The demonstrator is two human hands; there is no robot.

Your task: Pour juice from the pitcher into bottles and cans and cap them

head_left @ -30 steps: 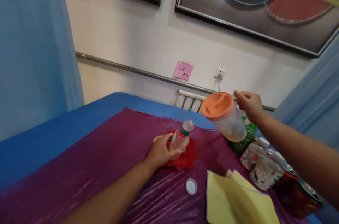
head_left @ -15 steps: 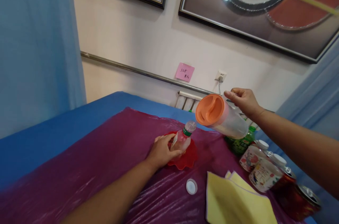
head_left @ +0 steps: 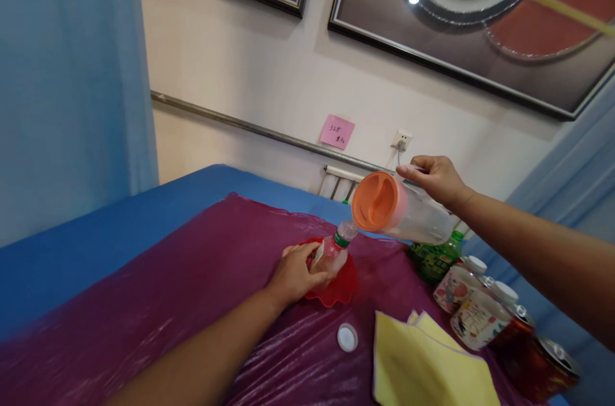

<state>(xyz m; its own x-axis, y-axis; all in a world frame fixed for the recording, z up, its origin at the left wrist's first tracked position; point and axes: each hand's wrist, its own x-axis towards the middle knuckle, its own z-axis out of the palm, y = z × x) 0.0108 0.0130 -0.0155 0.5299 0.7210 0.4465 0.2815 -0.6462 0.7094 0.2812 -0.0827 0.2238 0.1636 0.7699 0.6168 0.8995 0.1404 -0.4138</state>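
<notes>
My left hand (head_left: 298, 270) is closed around a clear plastic bottle (head_left: 331, 251) with a green band at its neck and no cap on its mouth. The bottle leans slightly to the right above a red scalloped dish (head_left: 343, 287). By its handle, my right hand (head_left: 435, 180) grips a translucent pitcher (head_left: 425, 217) with an orange lid (head_left: 377, 201). The pitcher is tipped far over to the left, and its lid edge is at the bottle's mouth. Whether liquid is flowing I cannot tell. A white cap (head_left: 347, 337) lies on the purple sheet.
Folded yellow cloths (head_left: 427, 361) lie at the front right. Along the right edge stand a green bottle (head_left: 439, 259), white-capped bottles (head_left: 483, 316) and red cans (head_left: 548, 364). Purple plastic (head_left: 192, 284) covers the blue table (head_left: 144, 211); a wall with a metal rail (head_left: 250, 127) is behind.
The pitcher has tilted further and moved slightly left, bringing its lid to the bottle's mouth. My left hand and the bottle have hardly moved.
</notes>
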